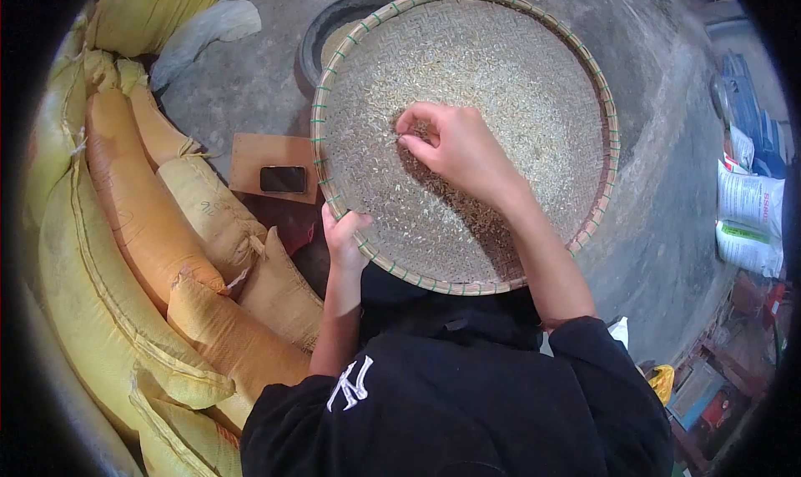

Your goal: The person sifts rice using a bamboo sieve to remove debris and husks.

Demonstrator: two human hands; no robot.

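Note:
A large round woven winnowing basket [346, 177] with a green-stitched rim rests over my lap. Pale grain [501, 85], perhaps rice, is scattered thinly across its weave. My left hand [345, 231] grips the rim at the lower left, thumb over the edge. Over the middle of the basket is my right hand [446, 143], its thumb and index finger pinched close together above the grain. Whatever lies between those fingertips is too small to make out. A dark shadow of the hand and forearm falls on the grain below.
Behind the basket stands a dark tub [310, 47] with grain inside. A phone [283, 179] lies on a small wooden stool [250, 152] to the left. Stuffed yellow and orange sacks [133, 193] pile up along the left side. White printed bags [747, 210] stand at the right.

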